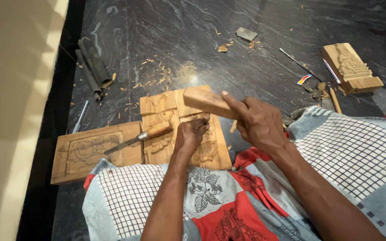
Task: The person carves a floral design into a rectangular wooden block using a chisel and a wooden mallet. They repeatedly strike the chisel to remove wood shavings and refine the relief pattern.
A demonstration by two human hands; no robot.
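Head view shows carving underway: left hand (191, 134) clamps a small chisel (204, 119) against the carved panel (182, 127) on the floor, right hand (259, 124) grips a wooden block (208, 101) raised above it, demanding a square, controlled strike.

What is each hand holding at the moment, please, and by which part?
The right hand grips a wooden block by its near end. The left hand is closed on a small tool against the carved panel; the hand hides where it grips.
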